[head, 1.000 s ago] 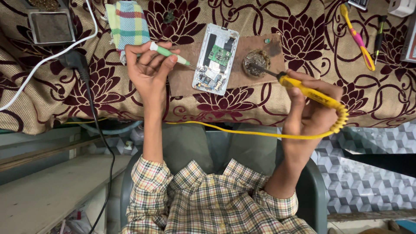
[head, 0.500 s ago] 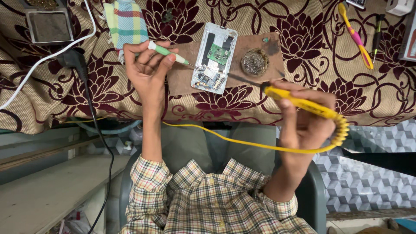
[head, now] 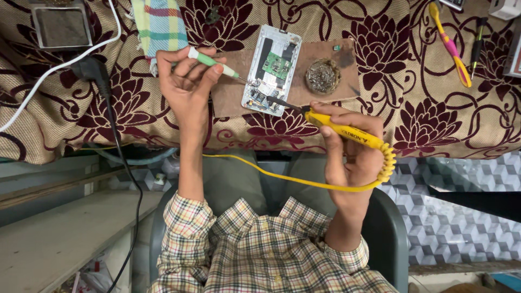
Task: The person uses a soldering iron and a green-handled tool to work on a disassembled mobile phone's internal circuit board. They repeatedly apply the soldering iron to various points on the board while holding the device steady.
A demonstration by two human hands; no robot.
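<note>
Left hand (head: 187, 89) has its grip closed around a slim green-handled tool with a thin metal tip (head: 213, 61), held pencil-style; the tip reaches out from the grip to the edge of the opened white phone with its bare green circuit board (head: 271, 70). Right hand (head: 353, 154) is wrapped tight around a yellow-handled soldering iron (head: 347, 131), its dark tip poking from the grip onto the lower end of the same phone. A yellow cord (head: 282, 176) loops away from that grip. The phone lies on a brown cardboard sheet (head: 315, 92) on the desk, covered in a maroon floral cloth (head: 423, 108). Just past the iron's tip sits a round tin of brass wire wool (head: 323, 76). Well off from the right grip lie yellow-and-pink pliers (head: 450, 46).
</note>
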